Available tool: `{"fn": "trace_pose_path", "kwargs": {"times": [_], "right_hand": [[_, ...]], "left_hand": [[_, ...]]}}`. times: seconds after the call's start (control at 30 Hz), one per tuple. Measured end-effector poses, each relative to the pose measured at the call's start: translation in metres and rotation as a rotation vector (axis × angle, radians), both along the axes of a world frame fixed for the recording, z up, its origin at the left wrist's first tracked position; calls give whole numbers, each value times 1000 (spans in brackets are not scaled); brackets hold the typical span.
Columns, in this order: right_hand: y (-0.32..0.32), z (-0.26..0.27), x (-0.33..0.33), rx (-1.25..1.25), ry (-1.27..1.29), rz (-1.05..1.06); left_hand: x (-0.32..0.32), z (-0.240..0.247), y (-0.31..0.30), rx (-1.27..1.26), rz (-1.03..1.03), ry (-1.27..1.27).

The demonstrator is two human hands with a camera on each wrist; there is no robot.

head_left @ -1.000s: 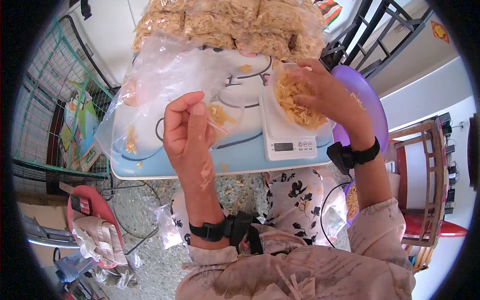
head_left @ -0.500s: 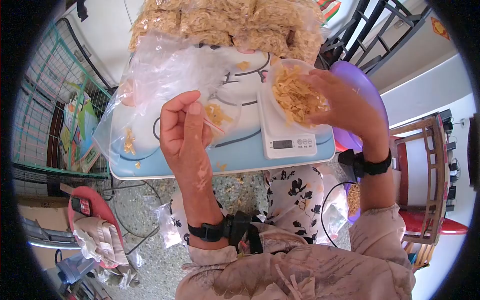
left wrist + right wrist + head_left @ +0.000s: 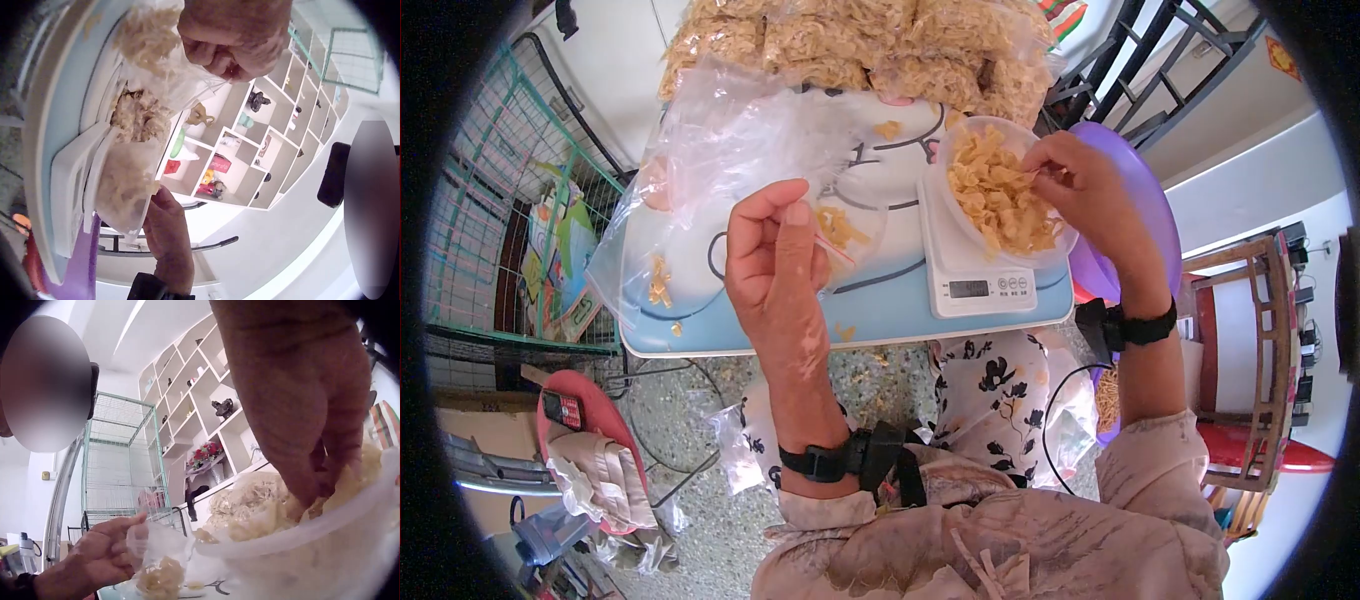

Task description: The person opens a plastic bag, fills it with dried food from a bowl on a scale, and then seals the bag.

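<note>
The left hand (image 3: 775, 262) pinches a plastic bag (image 3: 165, 547) by its edge; the right hand (image 3: 1090, 190) pinches yellow flakes (image 3: 992, 195), probably light, brittle, best taken loosely.

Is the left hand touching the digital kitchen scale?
Apart. The head view shows it: bare printed tabletop lies between the left hand and the digital kitchen scale.
</note>
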State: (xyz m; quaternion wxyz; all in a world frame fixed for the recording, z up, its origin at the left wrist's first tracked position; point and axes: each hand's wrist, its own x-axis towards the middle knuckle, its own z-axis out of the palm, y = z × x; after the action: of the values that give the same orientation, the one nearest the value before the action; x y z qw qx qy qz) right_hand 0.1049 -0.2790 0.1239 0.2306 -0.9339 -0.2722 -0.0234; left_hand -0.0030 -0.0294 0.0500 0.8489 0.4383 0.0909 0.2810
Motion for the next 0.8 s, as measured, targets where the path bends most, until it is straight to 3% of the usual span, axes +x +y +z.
{"fn": "trace_pose_path", "kwargs": {"times": [0.17,0.23,0.37,0.43,0.63,0.8], "right_hand": [[1,13,-13,48,107,-70],[2,13,-21,37,-61,51],[3,25,-37,-71,-16,178],[10,26,-44,-96,-50,359],[25,5,-56,-131,-243,379],[28,-1,-56,-175,-255,415]], "left_hand": [[-1,1,-1,22,12,20],[-2,1,0,37,0,46],[-1,3,-1,24,-7,43],[-1,2,-2,24,-21,38],[-1,3,-3,33,-7,37],[0,2,-2,37,-16,20]]}}
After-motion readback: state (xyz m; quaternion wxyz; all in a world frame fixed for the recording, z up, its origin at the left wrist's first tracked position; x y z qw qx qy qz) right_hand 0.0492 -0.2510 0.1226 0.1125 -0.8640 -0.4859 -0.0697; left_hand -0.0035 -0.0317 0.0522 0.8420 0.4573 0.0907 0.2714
